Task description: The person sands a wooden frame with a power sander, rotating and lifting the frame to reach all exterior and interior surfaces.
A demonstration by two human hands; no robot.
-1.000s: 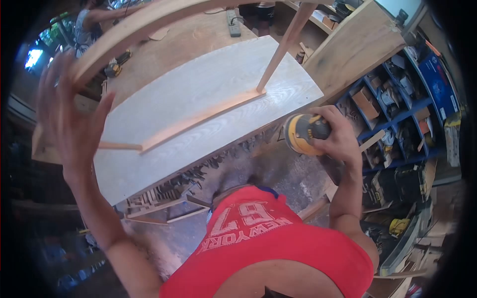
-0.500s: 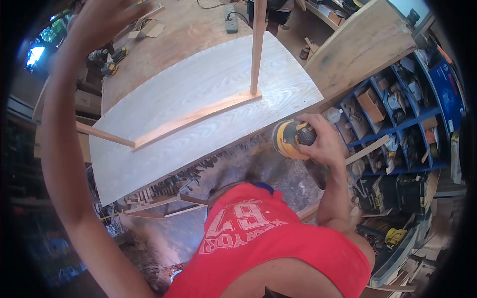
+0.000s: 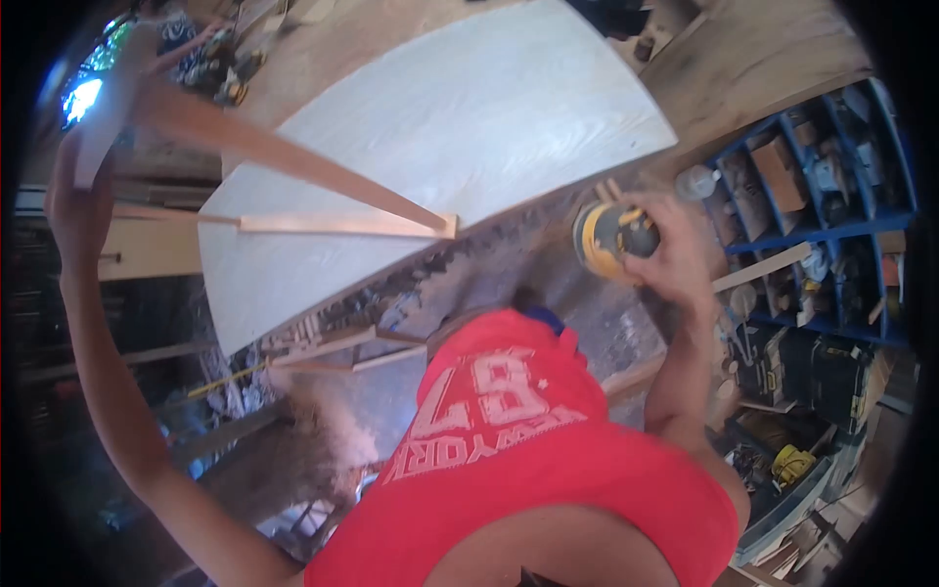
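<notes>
- Currently tilted above the pale panel (image 3: 469, 108): wooden frame (image 3: 293, 161), its end clasped in left hand (image 3: 76, 210), fingers wrapped round it.
- Beside the panel's near edge: yellow sander (image 3: 608, 240), right hand (image 3: 680, 259) closed on it.
- Seemingly turning the frame; calls for a steady grip.

Blue compartment shelving (image 3: 831, 196) cluttered to my right, dusty grey floor (image 3: 509, 269) below me, timber offcuts (image 3: 323, 349) strewn on it, bright window (image 3: 83, 98) far left, plywood bench (image 3: 284, 54) ahead.
</notes>
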